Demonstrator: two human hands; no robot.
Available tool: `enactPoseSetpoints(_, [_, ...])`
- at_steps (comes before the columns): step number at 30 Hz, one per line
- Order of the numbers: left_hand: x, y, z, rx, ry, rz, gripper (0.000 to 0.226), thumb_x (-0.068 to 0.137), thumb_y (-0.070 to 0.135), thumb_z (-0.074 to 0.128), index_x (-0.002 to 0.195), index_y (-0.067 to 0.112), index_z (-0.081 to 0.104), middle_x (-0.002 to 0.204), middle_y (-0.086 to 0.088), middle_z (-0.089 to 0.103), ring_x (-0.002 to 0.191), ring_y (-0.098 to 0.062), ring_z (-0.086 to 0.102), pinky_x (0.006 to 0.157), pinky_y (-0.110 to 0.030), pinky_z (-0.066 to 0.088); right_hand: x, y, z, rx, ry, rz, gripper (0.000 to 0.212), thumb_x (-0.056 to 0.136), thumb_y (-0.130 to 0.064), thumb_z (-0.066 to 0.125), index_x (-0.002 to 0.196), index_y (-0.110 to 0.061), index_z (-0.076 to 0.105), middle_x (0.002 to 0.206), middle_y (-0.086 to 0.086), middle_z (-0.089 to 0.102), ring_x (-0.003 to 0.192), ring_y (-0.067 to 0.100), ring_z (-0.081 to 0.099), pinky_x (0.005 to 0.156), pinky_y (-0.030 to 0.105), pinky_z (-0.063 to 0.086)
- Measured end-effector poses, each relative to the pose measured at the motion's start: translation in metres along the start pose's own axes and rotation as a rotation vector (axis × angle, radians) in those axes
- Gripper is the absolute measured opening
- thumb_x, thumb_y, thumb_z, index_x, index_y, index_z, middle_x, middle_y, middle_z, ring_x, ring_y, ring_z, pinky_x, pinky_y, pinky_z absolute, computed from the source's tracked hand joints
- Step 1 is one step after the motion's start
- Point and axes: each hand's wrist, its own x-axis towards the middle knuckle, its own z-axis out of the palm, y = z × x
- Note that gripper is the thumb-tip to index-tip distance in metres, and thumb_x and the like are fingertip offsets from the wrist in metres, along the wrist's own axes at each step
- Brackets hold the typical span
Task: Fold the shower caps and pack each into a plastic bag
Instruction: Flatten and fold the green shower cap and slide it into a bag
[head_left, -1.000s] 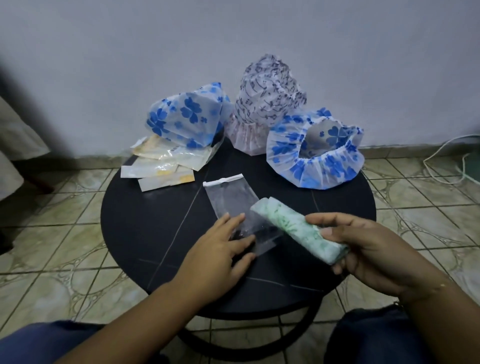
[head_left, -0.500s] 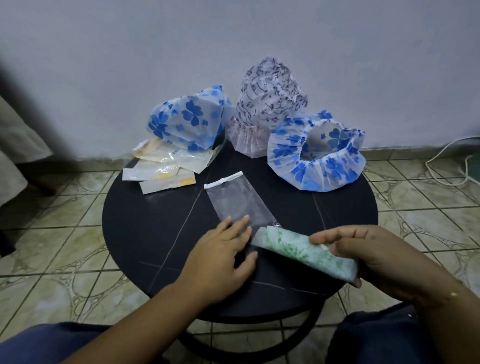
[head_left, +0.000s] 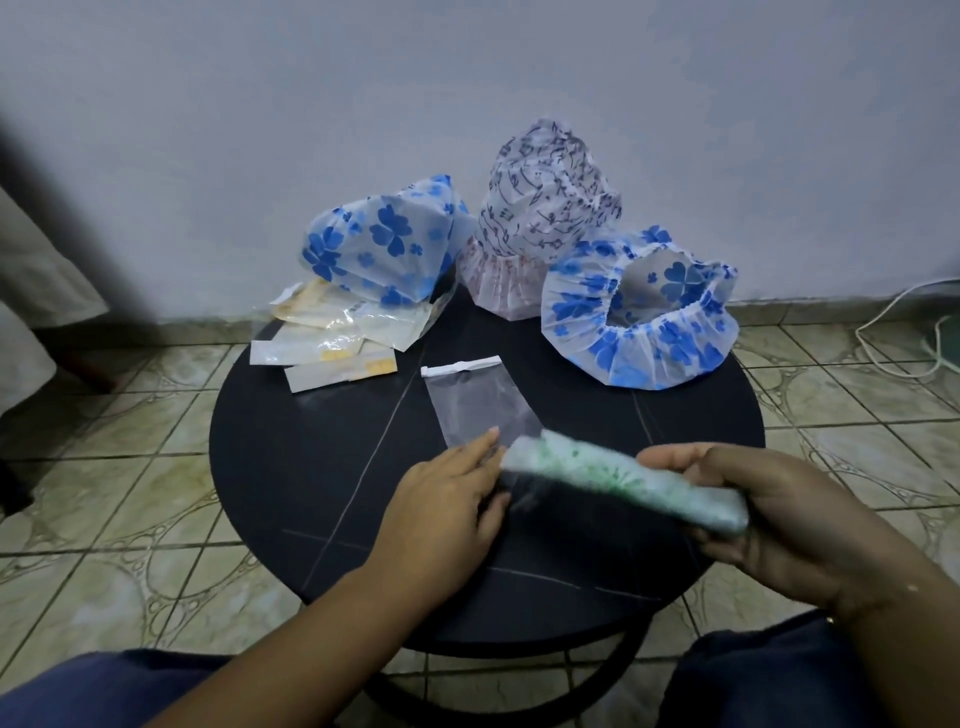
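So the right hand (head_left: 769, 514), lower right of the frame, has its fingers curled around a rolled-up green-print shower cap (head_left: 618, 480), which is blurry and angled toward the middle. The left hand (head_left: 447, 499) lies flat with straight fingers, its fingertips (head_left: 491, 436) on the near end of a clear plastic bag (head_left: 480, 405) lying in the middle of the round black table (head_left: 311, 467). Toward the top of the table sit three unfolded caps: a blue-flower shower cap (head_left: 379, 244) at left, a black-scribble shower cap (head_left: 540, 208) in the centre, and an open blue-flower shower cap (head_left: 639, 322) at right. A pile of packed bags (head_left: 332, 338) lies at the upper left.
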Motion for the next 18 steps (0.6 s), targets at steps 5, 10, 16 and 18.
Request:
enactPoseSetpoints(5, [0.002,0.002,-0.003,0.052,-0.014,-0.005,0.053,0.078,0.039,0.049,0.124,0.018,0.062,0.134,0.007,0.055,0.112,-0.013,0.06,0.08,-0.026,0.04,-0.008,0.004,0.01,-0.418,0.029,-0.11,0.042,0.088,0.003,0.045,0.08,-0.022,0.078,0.085,0.003,0.074,0.071,0.018,0.065,0.065,0.031,0.048])
enactPoseSetpoints(10, [0.006,0.002,0.0,0.084,0.031,0.04,0.055,0.075,0.041,0.042,0.12,0.018,0.065,0.129,0.007,0.06,0.106,-0.012,0.064,0.074,-0.028,0.048,-0.014,0.003,0.025,-0.561,0.077,-0.214,0.03,0.086,-0.004,0.057,0.083,-0.027,0.075,0.068,-0.016,0.071,0.053,-0.009,0.059,0.046,0.005,0.038])
enactPoseSetpoints(16, [0.008,0.003,0.002,0.092,0.097,0.097,0.059,0.07,0.037,0.045,0.122,0.015,0.062,0.132,0.004,0.057,0.107,-0.013,0.061,0.075,-0.025,0.048,0.003,0.022,0.052,-0.647,0.201,-0.258,0.025,0.088,-0.011,0.055,0.097,-0.03,0.07,0.089,-0.013,0.069,0.077,-0.001,0.063,0.06,0.006,0.045])
enactPoseSetpoints(18, [0.008,0.002,0.004,0.095,0.123,0.112,0.06,0.07,0.035,0.046,0.125,0.014,0.06,0.134,0.003,0.056,0.109,-0.013,0.059,0.075,-0.026,0.048,0.009,0.029,0.059,-0.686,0.233,-0.256,0.027,0.089,-0.014,0.053,0.106,-0.029,0.068,0.098,-0.01,0.069,0.084,0.002,0.062,0.07,0.013,0.048])
